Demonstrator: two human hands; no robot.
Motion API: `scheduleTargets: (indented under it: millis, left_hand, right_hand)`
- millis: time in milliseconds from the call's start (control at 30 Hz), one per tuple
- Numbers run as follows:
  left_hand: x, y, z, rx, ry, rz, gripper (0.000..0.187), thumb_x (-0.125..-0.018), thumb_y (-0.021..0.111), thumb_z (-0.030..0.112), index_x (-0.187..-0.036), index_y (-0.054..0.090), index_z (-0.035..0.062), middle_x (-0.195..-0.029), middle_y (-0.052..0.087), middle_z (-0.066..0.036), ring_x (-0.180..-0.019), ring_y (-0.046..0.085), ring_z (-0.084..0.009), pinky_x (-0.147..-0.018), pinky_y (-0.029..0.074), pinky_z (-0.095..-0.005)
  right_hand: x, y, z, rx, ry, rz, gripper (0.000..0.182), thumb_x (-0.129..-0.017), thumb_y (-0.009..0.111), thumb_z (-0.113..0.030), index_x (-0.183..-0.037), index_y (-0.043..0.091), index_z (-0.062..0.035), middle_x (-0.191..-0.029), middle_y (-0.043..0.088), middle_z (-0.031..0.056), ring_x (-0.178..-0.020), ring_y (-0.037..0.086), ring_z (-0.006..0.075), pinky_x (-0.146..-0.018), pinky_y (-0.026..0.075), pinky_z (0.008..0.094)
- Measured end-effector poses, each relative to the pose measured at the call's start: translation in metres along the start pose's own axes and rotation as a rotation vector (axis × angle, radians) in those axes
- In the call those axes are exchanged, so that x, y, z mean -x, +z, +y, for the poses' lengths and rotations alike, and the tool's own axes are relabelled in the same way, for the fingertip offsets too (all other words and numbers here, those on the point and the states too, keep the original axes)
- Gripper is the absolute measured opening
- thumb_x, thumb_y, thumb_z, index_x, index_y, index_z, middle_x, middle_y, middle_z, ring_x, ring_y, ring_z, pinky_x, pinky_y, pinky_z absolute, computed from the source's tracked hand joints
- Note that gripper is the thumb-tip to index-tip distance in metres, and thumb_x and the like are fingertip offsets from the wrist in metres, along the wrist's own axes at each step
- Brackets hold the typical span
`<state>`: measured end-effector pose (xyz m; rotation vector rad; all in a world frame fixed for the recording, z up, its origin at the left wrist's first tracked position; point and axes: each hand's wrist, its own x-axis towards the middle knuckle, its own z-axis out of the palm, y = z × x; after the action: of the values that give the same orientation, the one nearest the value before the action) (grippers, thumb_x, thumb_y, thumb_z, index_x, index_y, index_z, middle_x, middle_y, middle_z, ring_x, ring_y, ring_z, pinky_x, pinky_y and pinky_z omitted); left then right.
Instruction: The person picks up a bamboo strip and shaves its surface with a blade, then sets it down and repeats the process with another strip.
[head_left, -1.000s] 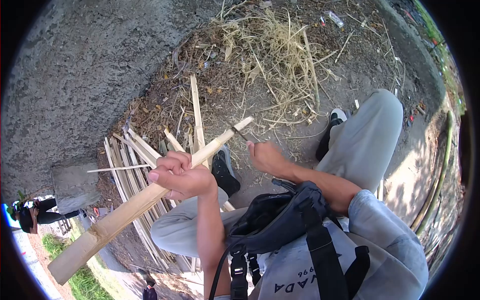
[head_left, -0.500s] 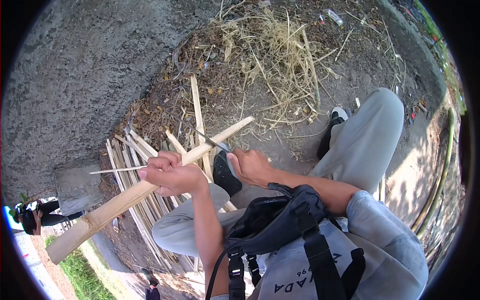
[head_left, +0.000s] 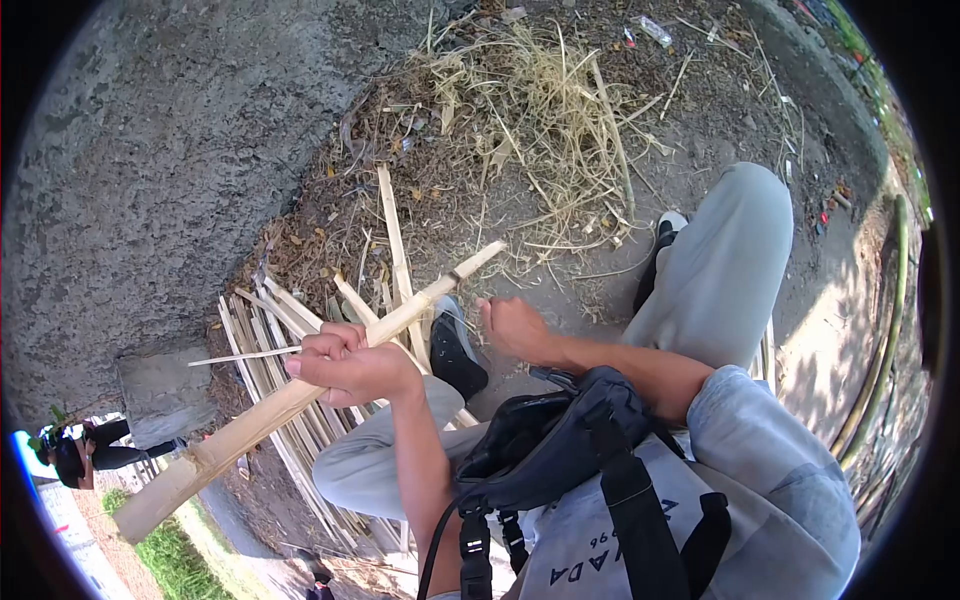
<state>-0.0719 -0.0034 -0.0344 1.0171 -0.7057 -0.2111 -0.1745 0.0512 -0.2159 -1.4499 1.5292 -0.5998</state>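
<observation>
Right now, the left hand [head_left: 355, 372] has its fingers wrapped firmly around a long split-bamboo piece [head_left: 255, 418], which slants from the near left to its narrow end in the middle of the scene. A thin sliver [head_left: 240, 356] juts left beside that hand; whether it is gripped is unclear. The right hand [head_left: 515, 328] is just to the right of the piece, apart from it, its fingers curled closed; I cannot tell what, if anything, is inside. Beneath and beside the piece, many bamboo strips [head_left: 290, 445] lie on the ground, with 1 longer strip [head_left: 392, 225] pointing to the far side. A black shoe [head_left: 455, 358] is between the hands and the strips' right side. Farther off lies a tangle of pale shavings [head_left: 555, 110], with rough concrete [head_left: 180, 160] to the left.
</observation>
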Motion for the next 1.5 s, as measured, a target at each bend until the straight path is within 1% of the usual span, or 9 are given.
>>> scheduleTargets:
  millis: [133, 200, 300, 400, 500, 600, 1000, 1200, 1500]
  left_hand:
    - [0.004, 0.006, 0.003, -0.03, 0.02, 0.037, 0.054, -0.102, 0.047, 0.041, -0.061, 0.022, 0.0161, -0.054, 0.021, 0.003, -0.045, 0.025, -0.0097, -0.043, 0.021, -0.0257]
    - [0.004, 0.002, 0.001, -0.014, -0.018, 0.02, 0.055, -0.102, 0.048, 0.042, -0.061, 0.021, 0.0162, -0.054, 0.022, 0.003, -0.045, 0.026, -0.0097, -0.043, 0.021, -0.0257]
    - [0.004, 0.006, 0.001, -0.014, -0.025, 0.046, 0.056, -0.101, 0.049, 0.042, -0.06, 0.021, 0.0165, -0.054, 0.021, 0.003, -0.045, 0.027, -0.0096, -0.043, 0.021, -0.0256]
    - [0.005, 0.01, 0.003, -0.001, 0.008, 0.041, 0.056, -0.101, 0.05, 0.042, -0.06, 0.021, 0.0166, -0.055, 0.02, 0.003, -0.045, 0.026, -0.0095, -0.044, 0.02, -0.0251]
    - [0.001, 0.008, 0.0, 0.043, -0.02, -0.006, 0.055, -0.101, 0.05, 0.041, -0.06, 0.022, 0.0163, -0.054, 0.02, 0.002, -0.044, 0.025, -0.0095, -0.044, 0.019, -0.0247]
    - [-0.001, 0.001, 0.0, 0.086, -0.045, -0.062, 0.055, -0.1, 0.049, 0.041, -0.06, 0.022, 0.0161, -0.054, 0.02, 0.002, -0.043, 0.025, -0.0096, -0.043, 0.018, -0.0246]
    - [-0.003, -0.017, -0.001, 0.104, -0.014, -0.085, 0.053, -0.101, 0.046, 0.039, -0.061, 0.022, 0.0151, -0.053, 0.021, 0.002, -0.042, 0.025, -0.0097, -0.041, 0.019, -0.0246]
    - [0.0, -0.011, 0.001, 0.101, -0.012, -0.06, 0.053, -0.101, 0.047, 0.038, -0.06, 0.022, 0.0157, -0.053, 0.021, 0.002, -0.042, 0.024, -0.0095, -0.042, 0.019, -0.0247]
    - [-0.002, -0.012, 0.001, 0.092, -0.017, -0.05, 0.053, -0.101, 0.046, 0.038, -0.06, 0.022, 0.015, -0.053, 0.02, 0.002, -0.042, 0.023, -0.0102, -0.042, 0.018, -0.0254]
  right_hand:
    - [0.0, -0.001, 0.001, -0.011, -0.047, 0.044, 0.047, -0.103, 0.038, -0.032, -0.088, 0.061, 0.0062, -0.07, 0.061, 0.0325, -0.07, 0.062, 0.0516, -0.068, 0.051, 0.0573]
    - [0.019, -0.017, -0.043, -0.03, -0.113, 0.096, 0.048, -0.102, 0.04, -0.029, -0.081, 0.063, 0.0067, -0.068, 0.06, 0.0322, -0.066, 0.061, 0.0515, -0.065, 0.052, 0.0566]
    - [0.011, 0.007, -0.022, -0.005, -0.114, 0.115, 0.048, -0.102, 0.039, -0.03, -0.08, 0.063, 0.0066, -0.067, 0.06, 0.0326, -0.066, 0.061, 0.0514, -0.065, 0.051, 0.0572]
    - [-0.012, 0.004, 0.021, 0.017, 0.083, -0.02, 0.048, -0.103, 0.038, -0.03, -0.083, 0.063, 0.006, -0.067, 0.061, 0.0309, -0.064, 0.061, 0.0516, -0.065, 0.05, 0.0585]
    - [-0.01, -0.001, 0.005, -0.031, -0.066, 0.012, 0.046, -0.102, 0.039, -0.031, -0.09, 0.062, 0.0068, -0.065, 0.061, 0.0296, -0.064, 0.062, 0.0511, -0.064, 0.052, 0.057]
    - [0.01, -0.036, -0.058, 0.053, -0.204, 0.011, 0.046, -0.102, 0.04, -0.031, -0.09, 0.063, 0.0068, -0.066, 0.062, 0.0289, -0.065, 0.063, 0.0501, -0.064, 0.053, 0.0553]
    - [0.035, -0.046, -0.078, 0.129, -0.273, -0.019, 0.045, -0.1, 0.045, -0.037, -0.089, 0.062, 0.0035, -0.067, 0.063, 0.0282, -0.066, 0.065, 0.0474, -0.061, 0.052, 0.0557]
    - [0.012, -0.032, -0.038, 0.097, -0.057, -0.027, 0.045, -0.1, 0.045, -0.034, -0.087, 0.063, 0.0044, -0.07, 0.063, 0.0299, -0.07, 0.065, 0.0489, -0.067, 0.053, 0.057]
    - [0.012, -0.035, -0.033, 0.106, -0.064, -0.051, 0.044, -0.1, 0.045, -0.031, -0.085, 0.064, 0.0058, -0.072, 0.063, 0.0315, -0.072, 0.064, 0.0508, -0.071, 0.053, 0.0573]
